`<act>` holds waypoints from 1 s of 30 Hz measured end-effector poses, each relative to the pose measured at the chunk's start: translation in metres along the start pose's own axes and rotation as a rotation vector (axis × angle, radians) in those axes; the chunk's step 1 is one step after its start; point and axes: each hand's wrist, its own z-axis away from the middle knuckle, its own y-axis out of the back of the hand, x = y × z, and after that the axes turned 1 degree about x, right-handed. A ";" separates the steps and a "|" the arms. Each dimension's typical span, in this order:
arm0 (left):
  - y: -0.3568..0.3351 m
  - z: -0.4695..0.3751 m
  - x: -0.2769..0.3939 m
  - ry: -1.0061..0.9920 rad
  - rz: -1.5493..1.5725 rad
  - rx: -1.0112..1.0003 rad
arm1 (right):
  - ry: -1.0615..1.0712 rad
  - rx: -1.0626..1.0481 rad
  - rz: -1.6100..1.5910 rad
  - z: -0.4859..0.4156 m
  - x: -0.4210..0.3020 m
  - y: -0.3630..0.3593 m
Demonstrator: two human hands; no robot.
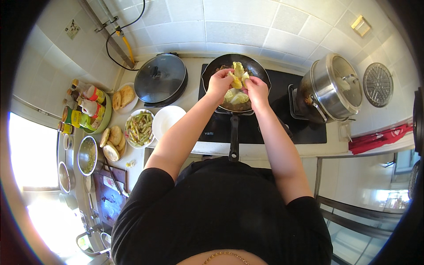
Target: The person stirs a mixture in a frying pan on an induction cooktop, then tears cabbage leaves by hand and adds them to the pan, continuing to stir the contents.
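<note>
Over a dark frying pan [212, 71] on the black cooktop, my left hand [220, 82] pinches a piece of yellow-green leaf vegetable [236, 82], which looks like cabbage. Close beside it on the right, my right hand [256, 88] grips another pale leaf piece [245, 77]. Whether the two pieces are still joined I cannot tell. Beneath and between the hands, larger leaf pieces [240, 98] lie in the pan, with browned food and some liquid around them. The pan's black handle [234, 139] points towards my body.
Left of the cooktop [212, 127] stand a lidded electric pan [161, 79], a white plate [168, 121], a plate of green beans [139, 128], flatbreads [116, 135] and a green basin of bottles [107, 114]. A large steel pot [323, 89] with a glass lid stands on the right.
</note>
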 end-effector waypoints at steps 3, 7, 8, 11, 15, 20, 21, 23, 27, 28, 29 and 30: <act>0.006 -0.006 -0.004 -0.055 -0.070 -0.056 | -0.015 -0.129 0.038 -0.003 -0.003 0.003; 0.008 -0.010 -0.004 -0.164 -0.053 -0.183 | 0.065 -0.303 0.211 -0.007 -0.006 0.006; 0.009 -0.010 -0.002 -0.119 -0.066 -0.191 | 0.046 -0.303 0.170 -0.007 -0.007 0.007; 0.008 -0.005 0.003 0.070 -0.082 -0.155 | 0.018 -0.315 0.077 -0.007 -0.008 0.008; 0.006 -0.001 0.005 0.041 -0.210 -0.162 | 0.045 -0.247 0.005 -0.006 -0.007 0.010; 0.007 -0.009 0.002 -0.164 -0.318 -0.054 | -0.001 -0.223 -0.123 -0.014 -0.008 0.019; 0.009 -0.012 0.003 -0.200 -0.374 -0.045 | 0.012 -0.209 -0.090 -0.017 -0.009 0.020; 0.013 -0.020 0.008 -0.254 -0.490 0.072 | 0.048 -0.175 -0.050 -0.021 -0.009 0.022; 0.008 -0.021 0.012 -0.403 -0.737 0.011 | 0.026 -0.168 0.112 -0.022 -0.007 0.018; 0.005 -0.019 0.013 -0.523 -0.848 -0.063 | 0.123 -0.191 0.125 -0.022 -0.007 0.015; 0.002 -0.017 0.012 -0.410 -0.765 -0.156 | 0.192 -0.167 0.155 -0.021 -0.006 0.012; 0.001 -0.015 0.013 -0.334 -0.742 -0.178 | 0.269 -0.193 0.170 -0.019 -0.005 0.010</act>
